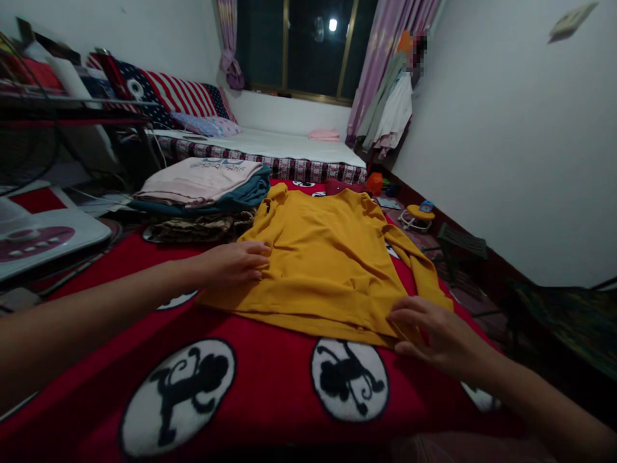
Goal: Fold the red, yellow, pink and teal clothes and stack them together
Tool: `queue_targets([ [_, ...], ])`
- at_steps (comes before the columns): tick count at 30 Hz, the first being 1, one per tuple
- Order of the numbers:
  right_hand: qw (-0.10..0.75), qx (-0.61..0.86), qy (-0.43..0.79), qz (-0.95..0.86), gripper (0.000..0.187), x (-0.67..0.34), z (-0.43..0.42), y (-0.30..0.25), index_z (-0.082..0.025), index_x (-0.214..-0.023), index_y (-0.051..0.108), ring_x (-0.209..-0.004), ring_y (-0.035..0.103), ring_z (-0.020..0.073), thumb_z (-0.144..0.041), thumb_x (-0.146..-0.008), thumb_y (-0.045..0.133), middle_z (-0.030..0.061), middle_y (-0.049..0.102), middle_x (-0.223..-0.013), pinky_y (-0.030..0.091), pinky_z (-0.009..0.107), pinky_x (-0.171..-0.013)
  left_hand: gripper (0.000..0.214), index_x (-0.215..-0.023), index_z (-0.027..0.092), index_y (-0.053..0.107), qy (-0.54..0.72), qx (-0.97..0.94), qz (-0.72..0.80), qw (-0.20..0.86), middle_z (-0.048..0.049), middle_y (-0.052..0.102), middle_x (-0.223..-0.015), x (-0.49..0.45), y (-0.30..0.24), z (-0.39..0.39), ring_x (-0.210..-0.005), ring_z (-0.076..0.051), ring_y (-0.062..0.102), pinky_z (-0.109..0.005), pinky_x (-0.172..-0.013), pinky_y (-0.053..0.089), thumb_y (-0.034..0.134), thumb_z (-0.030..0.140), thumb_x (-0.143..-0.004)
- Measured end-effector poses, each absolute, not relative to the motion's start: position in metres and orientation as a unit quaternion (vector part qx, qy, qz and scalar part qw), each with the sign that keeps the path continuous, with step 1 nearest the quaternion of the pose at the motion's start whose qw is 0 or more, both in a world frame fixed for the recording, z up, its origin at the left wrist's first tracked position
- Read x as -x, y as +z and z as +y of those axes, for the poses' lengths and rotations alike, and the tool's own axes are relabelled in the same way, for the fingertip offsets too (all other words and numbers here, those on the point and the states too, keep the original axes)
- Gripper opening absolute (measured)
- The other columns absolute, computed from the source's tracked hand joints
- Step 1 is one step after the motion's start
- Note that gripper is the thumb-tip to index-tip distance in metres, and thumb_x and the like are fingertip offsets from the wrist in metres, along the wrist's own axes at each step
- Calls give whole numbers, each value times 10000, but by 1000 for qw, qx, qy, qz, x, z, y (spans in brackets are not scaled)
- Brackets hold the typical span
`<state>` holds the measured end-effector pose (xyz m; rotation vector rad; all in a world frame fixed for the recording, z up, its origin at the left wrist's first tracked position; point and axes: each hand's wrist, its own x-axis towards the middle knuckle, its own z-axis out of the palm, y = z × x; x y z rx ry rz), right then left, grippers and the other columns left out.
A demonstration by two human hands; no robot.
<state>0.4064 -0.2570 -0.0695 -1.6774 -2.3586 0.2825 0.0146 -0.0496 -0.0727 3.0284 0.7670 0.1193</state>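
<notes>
A long-sleeved yellow top [328, 251] lies spread out on a red blanket [270, 399], its neckline at the far end and its hem towards me. Its right sleeve stretches down along the side; most of the left sleeve is hard to make out. My left hand [234, 262] rests with fingers extended on the left edge of the top. At the right corner of the hem, my right hand [429, 331] touches the cloth, with thumb and fingers curved and apart. Wrinkles run across the body of the top.
Folded clothes [202, 183] are stacked left of the top. Behind stands a bed [289, 145] with a pillow [207, 124]. A cluttered desk [72, 119] is at left. Along the right wall are a yellow stool [418, 213] and a dark folding stool [463, 243].
</notes>
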Motion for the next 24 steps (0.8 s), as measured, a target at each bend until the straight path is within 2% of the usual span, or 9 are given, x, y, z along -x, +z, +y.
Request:
queue_targets([
  [4, 117, 584, 62, -801, 198, -408, -264, -87, -235, -961, 671, -905, 628, 205, -185, -810, 554, 80, 650, -1022, 516, 315, -780, 405, -1213, 271, 622, 20, -971, 234, 41, -70, 601, -1215, -1, -67, -78, -1040, -209, 599, -258, -833, 474, 614, 409, -832],
  [7, 107, 613, 54, -781, 246, -413, -257, -93, -227, -916, 642, -889, 630, 190, -124, -790, 458, 61, 640, -1007, 502, 294, -764, 411, -1186, 286, 635, 21, -964, 263, 22, -60, 606, -1175, 4, -65, -92, -956, -202, 616, -257, -761, 473, 649, 409, -793],
  [11, 68, 660, 47, -747, 239, -414, -255, -91, -242, -925, 620, -829, 631, 185, -156, -742, 493, 37, 642, -968, 471, 268, -688, 352, -1134, 280, 651, 20, -966, 258, 13, -68, 611, -1160, 6, -67, -100, -939, -203, 616, -262, -751, 474, 628, 408, -806],
  [16, 37, 706, 15, -707, 341, -417, -263, -88, -266, -978, 610, -747, 621, 174, -149, -669, 527, 17, 648, -951, 427, 255, -626, 286, -1110, 259, 649, 25, -966, 256, -3, -65, 623, -1135, 9, -75, -101, -938, -199, 619, -259, -725, 470, 557, 336, -850],
  [21, 33, 728, 42, -684, 294, -423, -262, -88, -241, -911, 611, -591, 588, 172, -153, -645, 521, -14, 612, -656, 356, 244, -520, 257, -1053, 246, 665, 17, -970, 242, -31, -62, 639, -1017, 9, -81, -99, -861, -182, 608, -255, -677, 453, 492, 213, -867],
  [24, 97, 731, 54, -673, 285, -427, -261, -83, -238, -922, 618, -538, 571, 172, -186, -663, 513, -24, 579, -577, 367, 255, -511, 293, -1031, 238, 672, 4, -967, 253, -38, -56, 633, -906, 17, -82, -91, -757, -163, 591, -250, -632, 433, 419, 174, -898],
])
